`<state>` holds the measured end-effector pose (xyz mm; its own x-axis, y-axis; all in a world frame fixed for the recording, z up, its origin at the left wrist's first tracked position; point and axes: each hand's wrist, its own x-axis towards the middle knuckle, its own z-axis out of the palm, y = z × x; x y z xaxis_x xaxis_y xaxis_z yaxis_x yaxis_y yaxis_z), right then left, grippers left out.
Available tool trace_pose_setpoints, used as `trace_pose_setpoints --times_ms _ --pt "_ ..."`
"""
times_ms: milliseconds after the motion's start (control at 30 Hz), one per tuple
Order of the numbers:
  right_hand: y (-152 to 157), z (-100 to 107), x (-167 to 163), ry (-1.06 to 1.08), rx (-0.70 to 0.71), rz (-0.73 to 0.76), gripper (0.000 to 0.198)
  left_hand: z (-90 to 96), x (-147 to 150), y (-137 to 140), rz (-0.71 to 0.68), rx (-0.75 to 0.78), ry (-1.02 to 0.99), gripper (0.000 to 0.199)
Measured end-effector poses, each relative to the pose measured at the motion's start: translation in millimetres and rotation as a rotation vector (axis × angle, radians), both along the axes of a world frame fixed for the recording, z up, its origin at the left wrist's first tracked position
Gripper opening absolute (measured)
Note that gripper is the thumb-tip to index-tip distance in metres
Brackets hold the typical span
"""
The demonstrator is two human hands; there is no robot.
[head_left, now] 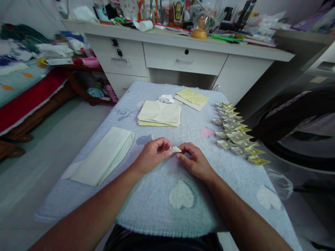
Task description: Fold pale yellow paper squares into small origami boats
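Between my two hands, above the middle of the cloth-covered table, is a small folded piece of pale paper [175,149] with a pointed end. My left hand [155,153] pinches its left side between thumb and fingers. The fingertips of my right hand [193,159] close on its right tip. Rows of folded paper boats [237,132], white and yellow, stand along the table's right side. Beyond my hands lies a stack of cream paper sheets [160,112], creased, with yellow ones underneath.
A long folded pale-green paper bundle [106,157] lies left of my hands. Yellow and white sheets [192,97] and a crumpled white tissue [165,99] are at the far end. Behind stands a cluttered white desk [180,62]; a bed [28,90] is left, a front-loading washer [300,132] right.
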<state>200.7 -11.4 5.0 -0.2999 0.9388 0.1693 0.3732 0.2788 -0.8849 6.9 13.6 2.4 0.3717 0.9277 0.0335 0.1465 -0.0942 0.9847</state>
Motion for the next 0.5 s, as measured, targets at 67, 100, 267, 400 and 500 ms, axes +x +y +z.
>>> trace_pose_setpoints --times_ms 67,100,267,400,500 --pt "0 0 0 0.018 0.000 -0.014 0.017 2.3 1 -1 0.009 0.030 0.028 0.015" --pt "1 0 0 0.020 0.005 -0.016 0.017 3.9 1 -2 0.016 0.045 0.046 0.014" --pt "2 -2 0 0.004 0.039 -0.009 0.013 11.0 3 -5 0.034 0.159 0.207 0.019" --pt "2 -2 -1 -0.013 0.056 0.005 0.011 10.1 2 -5 0.036 0.175 0.216 0.015" --pt "0 -2 -3 0.004 0.067 -0.022 0.006 6.5 1 -3 0.025 0.113 0.169 0.014"
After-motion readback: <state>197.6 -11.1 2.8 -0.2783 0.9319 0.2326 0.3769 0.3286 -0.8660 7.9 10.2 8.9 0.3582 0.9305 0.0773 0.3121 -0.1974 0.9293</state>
